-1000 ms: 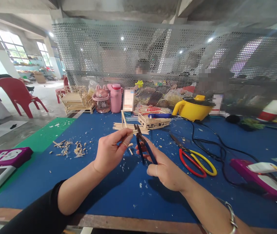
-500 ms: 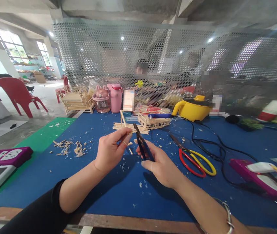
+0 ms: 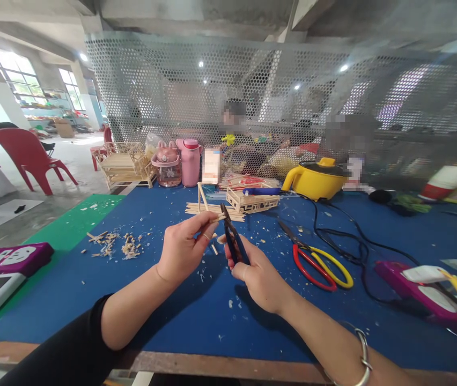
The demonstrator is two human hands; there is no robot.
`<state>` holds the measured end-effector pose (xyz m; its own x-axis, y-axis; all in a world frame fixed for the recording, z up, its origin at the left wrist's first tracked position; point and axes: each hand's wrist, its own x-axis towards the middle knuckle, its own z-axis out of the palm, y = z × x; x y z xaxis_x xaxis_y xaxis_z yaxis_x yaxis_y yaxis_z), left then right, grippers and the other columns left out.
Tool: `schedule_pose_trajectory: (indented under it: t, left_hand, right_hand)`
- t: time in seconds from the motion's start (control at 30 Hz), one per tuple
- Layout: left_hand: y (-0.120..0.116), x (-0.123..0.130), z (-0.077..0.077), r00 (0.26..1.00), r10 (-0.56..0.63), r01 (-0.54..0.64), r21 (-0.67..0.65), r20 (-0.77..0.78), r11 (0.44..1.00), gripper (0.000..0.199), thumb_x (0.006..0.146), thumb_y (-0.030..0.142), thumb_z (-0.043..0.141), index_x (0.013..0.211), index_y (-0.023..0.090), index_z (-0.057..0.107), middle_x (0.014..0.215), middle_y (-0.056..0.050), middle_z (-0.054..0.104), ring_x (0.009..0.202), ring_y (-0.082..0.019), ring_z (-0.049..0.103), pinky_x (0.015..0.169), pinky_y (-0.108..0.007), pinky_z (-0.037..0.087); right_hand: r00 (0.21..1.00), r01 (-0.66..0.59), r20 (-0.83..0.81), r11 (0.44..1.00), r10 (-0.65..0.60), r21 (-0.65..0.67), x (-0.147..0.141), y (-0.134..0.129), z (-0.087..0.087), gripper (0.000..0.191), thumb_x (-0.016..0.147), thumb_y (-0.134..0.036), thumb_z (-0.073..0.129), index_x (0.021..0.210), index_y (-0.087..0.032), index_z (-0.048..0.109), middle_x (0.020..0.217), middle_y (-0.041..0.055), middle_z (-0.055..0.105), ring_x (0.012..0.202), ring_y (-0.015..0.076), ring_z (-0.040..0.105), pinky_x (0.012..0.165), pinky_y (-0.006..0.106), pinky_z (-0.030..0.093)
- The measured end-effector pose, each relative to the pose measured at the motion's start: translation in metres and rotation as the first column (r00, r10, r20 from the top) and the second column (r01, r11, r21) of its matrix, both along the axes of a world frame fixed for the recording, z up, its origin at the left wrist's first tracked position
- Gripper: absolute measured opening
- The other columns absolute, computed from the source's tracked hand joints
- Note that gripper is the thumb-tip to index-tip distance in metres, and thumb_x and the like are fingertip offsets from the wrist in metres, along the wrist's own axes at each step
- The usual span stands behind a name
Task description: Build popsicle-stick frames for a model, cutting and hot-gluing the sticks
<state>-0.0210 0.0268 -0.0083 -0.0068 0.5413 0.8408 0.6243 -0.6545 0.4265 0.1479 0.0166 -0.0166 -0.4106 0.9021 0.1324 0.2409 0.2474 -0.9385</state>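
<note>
Between thumb and fingertips my left hand pinches a thin wooden stick. Wrapped round the dark handles of the pliers is my right hand. The jaws of the pliers touch or nearly touch the stick's end. Just beyond, light wooden sticks lie side by side on the blue table, with a small wooden frame and a blue-handled tool on it. Small wood scraps lie to the left.
Large scissors with red and yellow handles lie right of my hands. Behind are a pink bottle, a yellow pot and a mesh screen. Black cables run to a purple power strip. People sit beyond the mesh.
The handles of the pliers look a little closer together, and my right hand has shifted slightly left. My left hand keeps its pinch on the stick.
</note>
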Motion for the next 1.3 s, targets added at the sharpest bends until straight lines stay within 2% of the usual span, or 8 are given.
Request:
schedule_pose_trajectory:
  t: [0.23,0.57,0.8,0.87,0.93,1.07,1.17,1.3]
  left_hand:
    - [-0.003,0.003,0.0,1.0,0.008,-0.008,-0.006,-0.001,1.0,0.017,0.084,0.022,0.058,0.097,0.019,0.069,0.087,-0.002,0.075,0.071,-0.012,0.07,0.067,-0.018,0.054]
    - [-0.006,0.003,0.001,1.0,0.002,-0.003,-0.042,-0.012,0.999,0.016,0.083,0.022,0.059,0.095,0.018,0.069,0.083,-0.001,0.075,0.065,-0.01,0.069,0.067,-0.016,0.054]
    - [0.0,-0.001,0.0,0.999,0.044,-0.044,-0.044,0.01,0.998,0.021,0.084,0.025,0.059,0.102,0.019,0.067,0.087,-0.003,0.075,0.071,-0.013,0.07,0.068,-0.019,0.054]
    - [0.004,-0.008,0.002,0.994,0.091,-0.093,-0.035,-0.062,0.995,0.022,0.085,0.025,0.056,0.104,0.019,0.066,0.091,-0.004,0.075,0.078,-0.015,0.07,0.071,-0.022,0.055]
    - [0.007,-0.017,0.007,0.962,0.125,-0.143,-0.058,-0.244,0.988,0.023,0.087,0.019,0.051,0.105,0.02,0.065,0.097,-0.006,0.074,0.085,-0.018,0.07,0.074,-0.026,0.055]
    - [0.014,-0.027,0.015,0.772,0.057,-0.257,-0.229,-0.633,0.939,0.04,0.081,0.001,0.043,0.109,0.021,0.063,0.103,-0.007,0.071,0.091,-0.022,0.068,0.074,-0.031,0.054]
    - [0.022,-0.024,0.013,0.679,-0.056,-0.299,-0.345,-0.732,0.89,0.038,0.082,0.002,0.045,0.108,0.024,0.063,0.1,-0.007,0.07,0.095,-0.021,0.066,0.078,-0.03,0.051]
    - [0.029,-0.013,0.004,0.662,-0.058,-0.363,-0.387,-0.747,0.847,0.031,0.087,0.02,0.05,0.117,0.024,0.057,0.089,-0.009,0.071,0.084,-0.024,0.068,0.069,-0.032,0.052]
  right_hand:
    - [0.996,0.042,0.073,0.988,-0.053,0.146,-0.003,-0.004,0.008,0.024,0.065,-0.007,0.042,0.084,-0.021,0.048,0.071,-0.0034,0.045,0.065,0.0126,0.041,0.061,0.025,0.035]
    - [0.959,0.098,0.209,0.919,-0.189,0.382,0.003,0.001,0.008,0.022,0.064,-0.005,0.043,0.079,-0.02,0.05,0.066,-0.0034,0.051,0.061,0.0133,0.044,0.06,0.025,0.035]
    - [0.947,0.194,0.165,0.899,-0.276,0.392,0.008,0.006,0.014,0.022,0.065,-0.008,0.044,0.082,-0.02,0.053,0.067,-0.0027,0.052,0.062,0.014,0.047,0.061,0.025,0.037]
    - [0.934,0.261,0.139,0.894,-0.329,0.366,0.011,0.009,0.017,0.019,0.066,-0.01,0.045,0.081,-0.019,0.052,0.064,-0.0031,0.05,0.059,0.0138,0.045,0.058,0.025,0.036]
    - [0.926,0.286,0.142,0.897,-0.349,0.336,0.014,0.011,0.019,0.019,0.066,-0.011,0.044,0.081,-0.02,0.052,0.063,-0.0035,0.049,0.057,0.0134,0.044,0.055,0.024,0.035]
    - [0.923,0.279,0.168,0.902,-0.347,0.33,0.016,0.011,0.02,0.023,0.066,-0.009,0.043,0.083,-0.02,0.053,0.065,-0.003,0.051,0.059,0.0141,0.048,0.058,0.025,0.037]
    - [0.918,0.268,0.19,0.899,-0.347,0.345,0.015,0.01,0.018,0.024,0.066,-0.009,0.043,0.084,-0.02,0.055,0.066,-0.0025,0.053,0.062,0.0149,0.049,0.061,0.026,0.038]
    - [0.923,0.244,0.203,0.906,-0.326,0.345,0.017,0.009,0.019,0.025,0.066,-0.007,0.042,0.084,-0.02,0.055,0.066,-0.0028,0.054,0.06,0.0142,0.049,0.059,0.025,0.038]
